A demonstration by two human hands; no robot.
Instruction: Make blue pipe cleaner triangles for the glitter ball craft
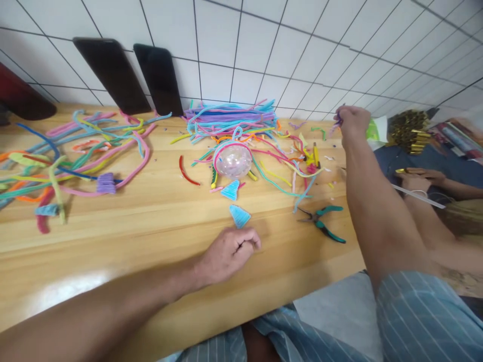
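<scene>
My left hand (230, 254) rests on the wooden table with its fingers curled closed and nothing showing in them. Just beyond its knuckles lie two blue pieces made of pipe cleaner, a near one (240, 216) and a far one (230, 190). Behind them sits a clear shiny ball (234, 161) with a pink and blue pipe-cleaner band and a blue loop on top. Stretched out to the far right, my right hand (352, 122) pinches small purple pipe-cleaner bits (338, 120) above the table near the wall.
Green-handled pliers (320, 221) lie at right. A pipe-cleaner bundle (234, 118) is against the tiled wall; loose ones (83, 161) spread left. Two black phones (160, 78) lean on the wall. A co-worker's hands (418, 178) are at far right, near gold tinsel stems (409, 130).
</scene>
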